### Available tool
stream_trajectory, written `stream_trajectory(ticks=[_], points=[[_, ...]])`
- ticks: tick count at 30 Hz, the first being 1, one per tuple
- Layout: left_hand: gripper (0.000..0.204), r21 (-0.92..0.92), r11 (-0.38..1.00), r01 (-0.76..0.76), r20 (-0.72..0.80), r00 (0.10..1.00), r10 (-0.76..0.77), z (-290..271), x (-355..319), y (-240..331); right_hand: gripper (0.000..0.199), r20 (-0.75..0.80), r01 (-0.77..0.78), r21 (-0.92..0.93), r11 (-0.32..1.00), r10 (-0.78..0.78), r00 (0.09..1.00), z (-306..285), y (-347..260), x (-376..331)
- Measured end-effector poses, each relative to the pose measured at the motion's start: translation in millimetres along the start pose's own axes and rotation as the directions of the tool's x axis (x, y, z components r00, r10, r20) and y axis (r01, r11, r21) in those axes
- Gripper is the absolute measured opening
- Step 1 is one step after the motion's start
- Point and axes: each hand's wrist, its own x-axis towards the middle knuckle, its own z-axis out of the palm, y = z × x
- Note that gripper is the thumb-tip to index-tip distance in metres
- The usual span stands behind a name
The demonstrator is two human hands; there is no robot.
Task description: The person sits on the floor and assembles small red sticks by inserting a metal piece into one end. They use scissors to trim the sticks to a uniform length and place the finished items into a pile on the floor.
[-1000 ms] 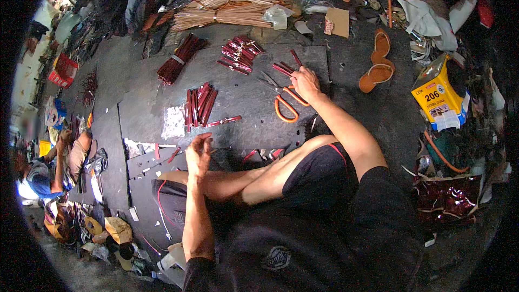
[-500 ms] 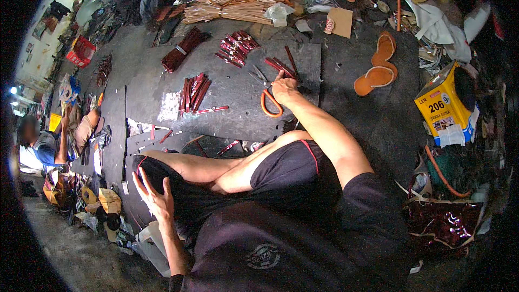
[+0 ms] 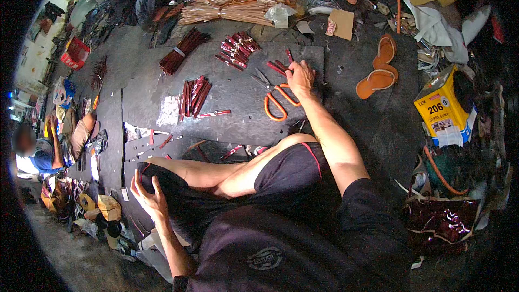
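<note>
My right hand point(image 3: 301, 78) reaches out over the dark board, its fingers curled down on a few glossy dark red strips point(image 3: 278, 67). Its fingertips are partly hidden, but one strip pokes out beyond them. Close by on the left lie scissors point(image 3: 275, 107) with orange handles, blades parted; the hand overlaps the far handle. My left hand point(image 3: 151, 197) holds nothing, fingers apart, beside my left knee. Further left on the board are a loose pile of red strips point(image 3: 194, 96), a single strip point(image 3: 214, 114), a bundle of bound strips point(image 3: 238, 50) and a larger tied bundle point(image 3: 183, 51).
Tan sandals point(image 3: 377, 78) lie right of the board, near a yellow can point(image 3: 439, 107). Pale bundled strips point(image 3: 230, 5) and a cardboard piece point(image 3: 340, 24) are at the far side. Another person point(image 3: 43, 151) sits at the left; someone else's legs point(image 3: 141, 0) show at the far left.
My right hand has moved right and slightly farther away, onto the strips, uncovering more of the scissors. The scissors' handles have spread apart. My left hand has dropped slightly.
</note>
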Motion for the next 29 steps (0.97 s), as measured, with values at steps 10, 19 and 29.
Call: stream_trajectory(ticks=[10,19,29], points=[[0.032,0.112,0.993,0.026,0.1,0.994,-0.037,32,54,-5,0.013,0.057,0.061,-0.041,0.997,-0.059,0.997,-1,21,-2],[0.028,0.027,0.994,0.103,0.076,0.992,-0.105,30,53,-7,0.006,0.053,0.134,-0.091,0.987,-0.13,0.99,-4,18,2],[0.024,-0.008,0.993,0.115,0.061,0.992,-0.114,36,55,-21,0.008,0.157,0.096,-0.105,0.99,-0.078,0.984,-2,12,5]])
